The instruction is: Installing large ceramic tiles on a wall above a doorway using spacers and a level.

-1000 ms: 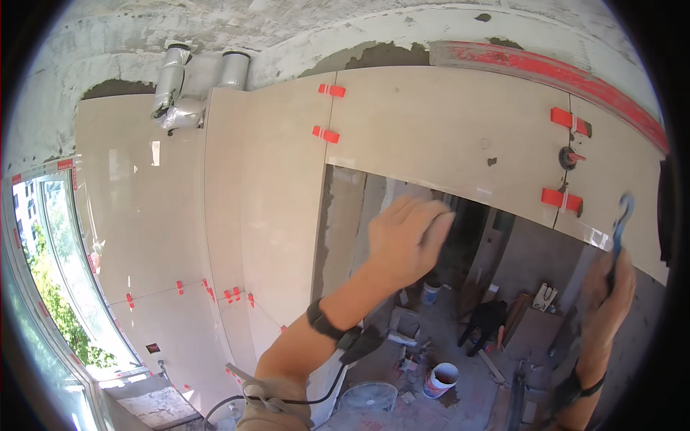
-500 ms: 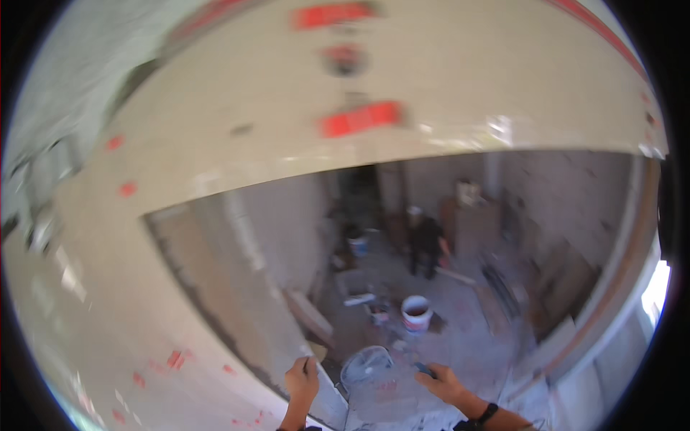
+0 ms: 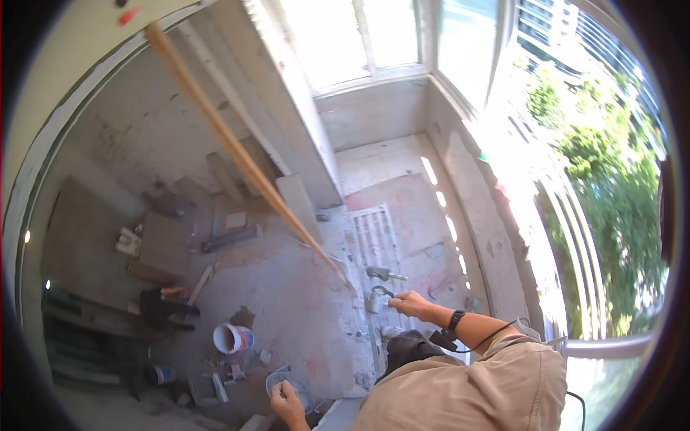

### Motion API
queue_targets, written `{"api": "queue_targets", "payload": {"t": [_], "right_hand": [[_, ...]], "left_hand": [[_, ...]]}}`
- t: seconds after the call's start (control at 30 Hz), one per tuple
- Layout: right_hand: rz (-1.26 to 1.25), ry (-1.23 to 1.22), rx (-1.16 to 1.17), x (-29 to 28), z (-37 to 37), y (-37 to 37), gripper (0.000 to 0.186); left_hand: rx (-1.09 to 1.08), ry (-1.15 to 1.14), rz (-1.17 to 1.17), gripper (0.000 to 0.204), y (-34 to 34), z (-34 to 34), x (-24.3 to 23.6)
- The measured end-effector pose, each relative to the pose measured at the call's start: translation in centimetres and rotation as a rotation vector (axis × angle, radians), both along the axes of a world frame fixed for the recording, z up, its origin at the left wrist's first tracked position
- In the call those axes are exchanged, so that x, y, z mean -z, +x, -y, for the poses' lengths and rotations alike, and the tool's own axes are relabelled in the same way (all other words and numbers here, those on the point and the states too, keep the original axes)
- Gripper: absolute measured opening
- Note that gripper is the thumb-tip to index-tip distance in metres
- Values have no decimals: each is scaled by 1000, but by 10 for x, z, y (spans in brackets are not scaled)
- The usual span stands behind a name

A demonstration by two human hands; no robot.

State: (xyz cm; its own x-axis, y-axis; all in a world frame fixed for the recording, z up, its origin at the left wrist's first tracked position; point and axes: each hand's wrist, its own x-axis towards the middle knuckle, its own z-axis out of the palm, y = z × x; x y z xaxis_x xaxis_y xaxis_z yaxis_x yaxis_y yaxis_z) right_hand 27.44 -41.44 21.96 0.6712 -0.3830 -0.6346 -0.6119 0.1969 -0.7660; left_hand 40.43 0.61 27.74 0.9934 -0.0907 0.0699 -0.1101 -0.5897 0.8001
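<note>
My right hand reaches forward on an outstretched arm, its fingers closed around a small hand tool with a dark handle and a pale grey head. The tool's exact kind is hard to make out. Just beyond it lies a dark object with a thin metallic end. My left hand, low in the view, is closed in a fist-like grip. A small dark bit shows between its fingers, too little to name. Below and beside that hand on the floor sits a round greyish tub.
A long wooden pole slants across the middle. On the floor are a white bucket and a white slatted frame. A person bends over at the left. Windows and a low wall run along the right.
My view has swung to the right, bringing the windows, the low wall and the pole into sight. The right hand still holds the tool; the left remains closed.
</note>
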Motion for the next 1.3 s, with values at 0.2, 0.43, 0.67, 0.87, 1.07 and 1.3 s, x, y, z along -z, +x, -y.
{"api": "queue_targets", "payload": {"t": [0.2,0.43,0.67,0.87,1.07,1.3], "right_hand": [[-353,-475,479,67,27,-216,34],[-487,70,1884,111,-118,-512,36],[-1006,-444,1337,70,-140,-543,33],[-875,-632,1265,22,-30,-556,28],[-923,-660,1066,88,50,-652,27],[-1041,-328,923,246,105,-705,39]], "left_hand": [[420,18,-152,17,20,115,24],[597,-3,-535,18,20,200,66],[292,-53,-901,21,5,176,163],[342,-68,-1009,23,-48,176,169],[159,0,-955,29,-137,168,218],[173,569,-967,19,-239,63,266]]}}
